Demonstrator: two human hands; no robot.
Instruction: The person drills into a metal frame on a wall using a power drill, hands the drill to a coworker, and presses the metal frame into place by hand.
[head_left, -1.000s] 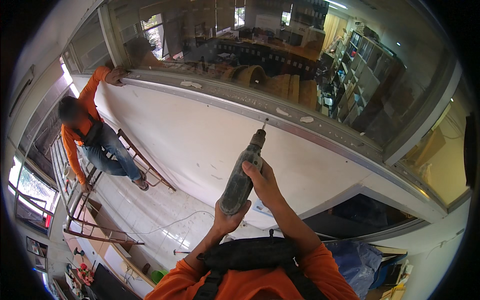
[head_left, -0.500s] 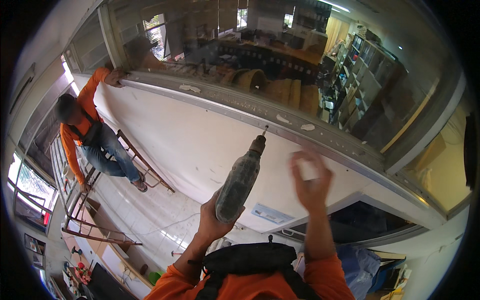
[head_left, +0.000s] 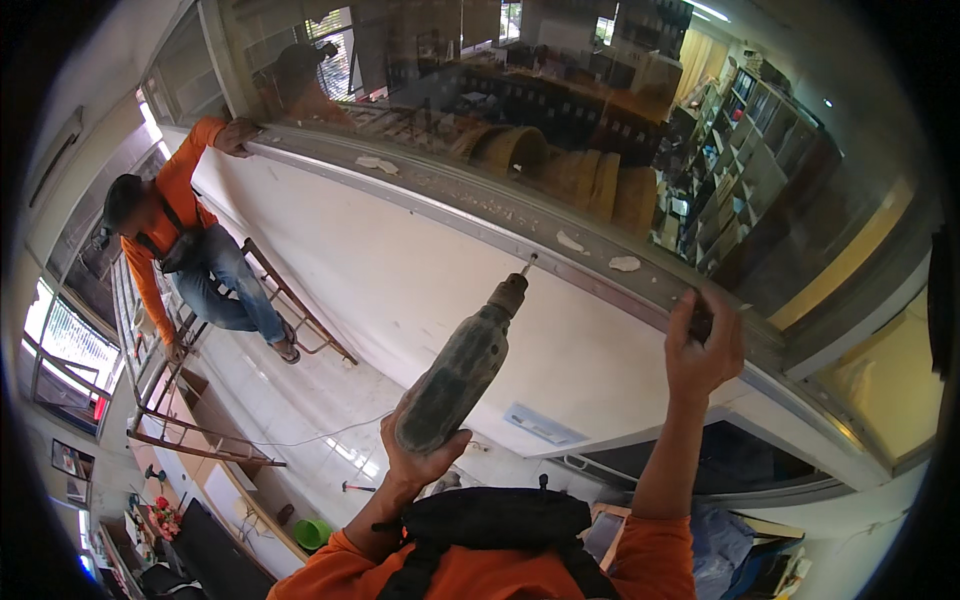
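My left hand (head_left: 415,455) is wrapped around the rear of a worn, dark green power drill (head_left: 455,375). The drill points up and away, and its thin bit meets the front edge of the metal window ledge (head_left: 450,200) at a small dark spot. To the right of the drill, my right hand (head_left: 705,350) grips the same ledge, thumb and fingers hooked over its edge. Part of those fingers is hidden. Pale flakes lie along the ledge, and a white wall panel (head_left: 400,270) drops below it.
At left, a person in orange (head_left: 190,210) sits on a metal scaffold frame (head_left: 300,310), one hand on the ledge. Window glass (head_left: 560,110) rises beyond the ledge. Far below are a tiled floor (head_left: 330,450), a hammer (head_left: 357,488), a green bucket (head_left: 312,533) and a cabinet.
My right hand has moved right and up from in front of the panel onto the ledge. The drill's rear has shifted slightly left while its bit stays at the ledge.
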